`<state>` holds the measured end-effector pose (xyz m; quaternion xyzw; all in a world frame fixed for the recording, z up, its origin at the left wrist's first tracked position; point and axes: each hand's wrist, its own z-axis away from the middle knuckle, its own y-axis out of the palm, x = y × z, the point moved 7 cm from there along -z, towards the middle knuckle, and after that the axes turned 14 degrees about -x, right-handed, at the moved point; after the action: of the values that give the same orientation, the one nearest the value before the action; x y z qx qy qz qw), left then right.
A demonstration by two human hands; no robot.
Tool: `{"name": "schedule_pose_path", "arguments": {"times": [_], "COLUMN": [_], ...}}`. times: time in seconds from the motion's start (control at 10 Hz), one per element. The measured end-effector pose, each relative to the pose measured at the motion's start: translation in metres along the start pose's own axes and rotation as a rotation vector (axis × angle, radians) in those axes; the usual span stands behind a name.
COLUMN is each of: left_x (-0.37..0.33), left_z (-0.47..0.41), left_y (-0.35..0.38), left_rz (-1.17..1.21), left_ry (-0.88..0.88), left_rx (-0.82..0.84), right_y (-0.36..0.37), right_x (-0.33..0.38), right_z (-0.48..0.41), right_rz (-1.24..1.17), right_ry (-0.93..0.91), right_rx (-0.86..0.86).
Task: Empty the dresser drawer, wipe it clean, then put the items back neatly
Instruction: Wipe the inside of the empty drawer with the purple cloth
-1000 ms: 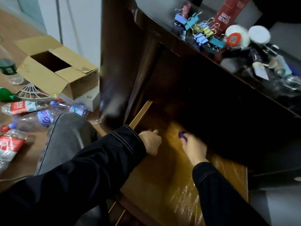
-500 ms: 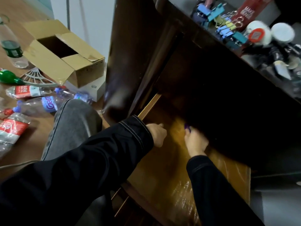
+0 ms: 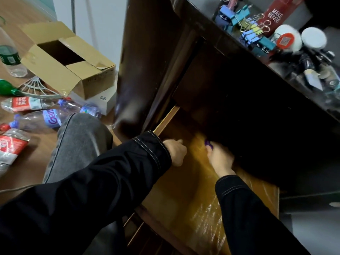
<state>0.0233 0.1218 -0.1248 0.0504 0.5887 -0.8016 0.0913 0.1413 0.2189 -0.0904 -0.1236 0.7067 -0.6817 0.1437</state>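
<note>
The dresser drawer is pulled out, its bare glossy wooden bottom showing. My right hand reaches deep inside and is closed on a small purple thing, pressed to the drawer bottom; whether it is a cloth I cannot tell. My left hand is a fist resting on the drawer bottom by the left side wall. The drawer's items lie on the dresser top: coloured binder clips, a red box, white round containers and dark bottles.
The dark dresser body overhangs the back of the drawer. On the floor to the left are an open cardboard box, a white box, several empty plastic bottles and my knee in grey jeans.
My right hand with the purple thing has shifted slightly deeper into the drawer. My left fist has stayed by the left wall. The view has shifted a little.
</note>
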Motion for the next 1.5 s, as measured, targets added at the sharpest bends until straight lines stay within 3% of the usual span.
{"name": "schedule_pose_path", "arguments": {"times": [0.2, 0.3, 0.4, 0.5, 0.6, 0.8, 1.0, 1.1, 1.2, 1.3, 1.4, 1.5], "left_x": [0.004, 0.003, 0.001, 0.001, 0.002, 0.000, 0.002, 0.000, -0.005, -0.004, 0.001, -0.007], "left_z": [-0.003, -0.002, -0.002, -0.001, -0.001, -0.005, -0.002, -0.004, -0.003, 0.000, 0.002, 0.005], "left_y": [0.003, 0.001, 0.000, 0.001, 0.000, 0.004, 0.003, -0.001, -0.006, -0.016, -0.023, -0.018], "left_rz": [0.042, 0.045, 0.027, 0.015, 0.022, -0.018, 0.034, 0.068, 0.132, 0.279, 0.540, 1.033], "left_ry": [-0.011, -0.031, -0.025, -0.020, -0.013, -0.017, -0.037, -0.022, -0.002, -0.037, -0.161, -0.302], "left_rx": [0.032, 0.019, 0.019, 0.012, 0.008, 0.029, 0.000, -0.064, -0.134, -0.219, -0.264, -0.169], "right_y": [0.041, 0.039, 0.035, 0.039, 0.044, 0.050, 0.043, 0.048, 0.059, 0.042, 0.026, 0.010], "right_x": [-0.023, -0.015, -0.011, -0.049, -0.089, -0.046, -0.069, -0.039, -0.024, -0.038, -0.052, -0.040], "right_z": [-0.042, -0.034, -0.003, -0.009, -0.030, 0.022, -0.013, 0.031, 0.080, 0.088, 0.089, 0.094], "right_rz": [-0.044, 0.045, -0.081, -0.067, -0.052, -0.031, 0.090, -0.014, -0.057, -0.513, -1.369, -1.811], "right_ry": [0.051, 0.036, -0.186, -0.116, 0.190, -0.309, -0.012, -0.204, -0.371, 0.033, 0.631, 0.724], "right_rx": [-0.055, -0.172, -0.322, -0.179, -0.025, -0.256, -0.152, -0.178, -0.010, 0.144, 0.269, 0.468]}}
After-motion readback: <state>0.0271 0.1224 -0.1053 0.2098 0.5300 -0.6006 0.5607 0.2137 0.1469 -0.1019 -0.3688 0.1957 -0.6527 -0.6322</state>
